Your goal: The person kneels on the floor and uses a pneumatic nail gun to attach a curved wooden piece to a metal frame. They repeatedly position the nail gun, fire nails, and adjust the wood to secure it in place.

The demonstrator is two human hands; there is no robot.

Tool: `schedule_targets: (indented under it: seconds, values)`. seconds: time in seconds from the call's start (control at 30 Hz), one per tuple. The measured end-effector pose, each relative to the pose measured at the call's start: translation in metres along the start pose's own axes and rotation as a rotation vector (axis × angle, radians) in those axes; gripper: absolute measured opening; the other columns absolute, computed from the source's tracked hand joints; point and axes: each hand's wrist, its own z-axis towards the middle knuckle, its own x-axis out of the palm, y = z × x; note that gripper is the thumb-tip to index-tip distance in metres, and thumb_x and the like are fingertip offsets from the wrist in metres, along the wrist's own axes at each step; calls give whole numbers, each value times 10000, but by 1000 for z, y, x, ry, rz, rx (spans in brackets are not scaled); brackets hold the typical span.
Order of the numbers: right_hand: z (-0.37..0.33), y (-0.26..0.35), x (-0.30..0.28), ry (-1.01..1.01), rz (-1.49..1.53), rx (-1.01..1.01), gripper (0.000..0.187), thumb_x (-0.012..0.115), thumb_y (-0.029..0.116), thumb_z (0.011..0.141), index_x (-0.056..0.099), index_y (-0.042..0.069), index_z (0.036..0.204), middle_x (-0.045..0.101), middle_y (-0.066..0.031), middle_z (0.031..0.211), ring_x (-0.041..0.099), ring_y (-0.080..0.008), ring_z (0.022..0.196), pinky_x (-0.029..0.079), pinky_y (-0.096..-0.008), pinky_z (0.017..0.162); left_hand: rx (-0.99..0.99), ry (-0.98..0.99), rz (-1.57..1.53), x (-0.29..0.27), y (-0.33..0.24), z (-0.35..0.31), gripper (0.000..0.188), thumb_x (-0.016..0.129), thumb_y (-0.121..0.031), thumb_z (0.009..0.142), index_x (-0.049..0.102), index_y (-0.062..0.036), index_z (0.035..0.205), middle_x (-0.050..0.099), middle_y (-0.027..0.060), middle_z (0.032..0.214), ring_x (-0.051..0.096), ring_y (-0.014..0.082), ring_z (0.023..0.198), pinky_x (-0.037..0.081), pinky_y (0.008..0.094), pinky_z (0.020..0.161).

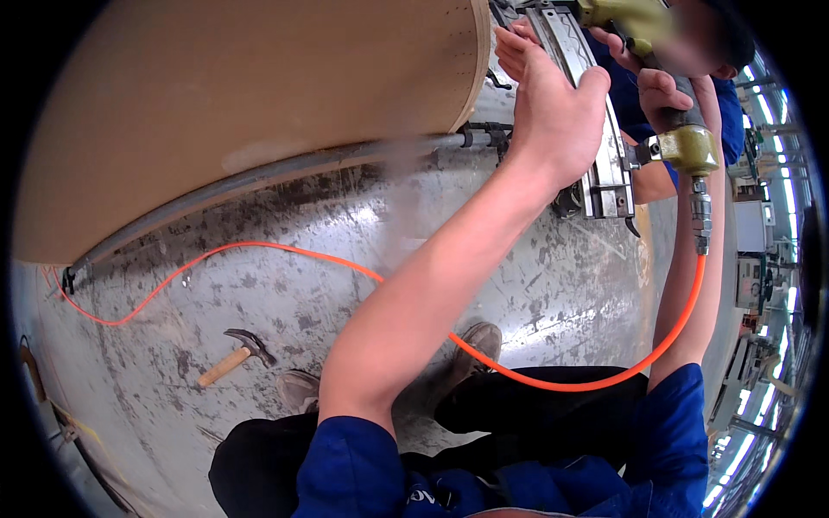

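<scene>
A pneumatic nail gun with a yellow-green body (pixel 695 148) and a long silver magazine (pixel 615 164) is held up at the upper right. My right hand (pixel 663 93) wraps round its dark grip. Against the magazine lies my left hand (pixel 561 116), thumb across its side and fingers curled toward the far end; part of what those fingers touch is hidden. An orange air hose (pixel 570 384) runs from the gun's metal coupling (pixel 701 216) down over my legs and away to the left. The tool's far end is close to the rounded edge of a large brown board (pixel 259 95).
A metal tube frame (pixel 285 168) runs along the board's lower edge. On the scuffed grey floor (pixel 285 285) lies a claw hammer (pixel 237 356) with a wooden handle, near my shoe (pixel 298 388). Another person in blue (pixel 734 121) is just beyond the gun. Workshop equipment lines the right.
</scene>
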Motion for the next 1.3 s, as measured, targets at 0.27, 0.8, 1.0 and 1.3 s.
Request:
schedule_targets:
  seconds: [0.27, 0.8, 1.0, 1.3]
  values:
    - [15, -8, 1, 10, 31, 14, 557, 564, 120, 1006, 296, -141, 1418, 603, -219, 1138, 534, -90, 626, 486, -158, 498, -32, 9, -99, -18, 4, 3, 495, 553, -95, 904, 377, 117, 1314, 491, 314, 1338, 258, 376, 1434, 91, 537, 1234]
    - [38, -9, 35, 6, 103, -33, 506, 601, 111, 979, 386, -173, 1339, 605, -231, 1182, 568, -93, 613, 514, -164, 469, -425, 34, -229, -25, -41, 25, 168, 538, -162, 1044, 586, -36, 1144, 640, 20, 855, 596, 74, 712, 498, 248, 612]
    - [41, -11, 25, 77, 120, -44, 428, 639, 92, 917, 461, -189, 1187, 611, -230, 1034, 664, -151, 653, 615, -193, 512, -461, 52, -150, -24, -45, 25, 200, 541, -211, 1048, 590, -19, 1078, 662, 52, 806, 593, 82, 615, 491, 246, 539]
    - [46, -8, 29, 16, 157, 30, 318, 619, 125, 912, 574, -136, 1089, 639, -159, 902, 621, -137, 617, 540, -205, 474, -469, 59, -148, -28, -43, 25, 169, 508, -180, 1054, 570, -38, 1123, 640, 47, 794, 587, 93, 596, 492, 246, 523]
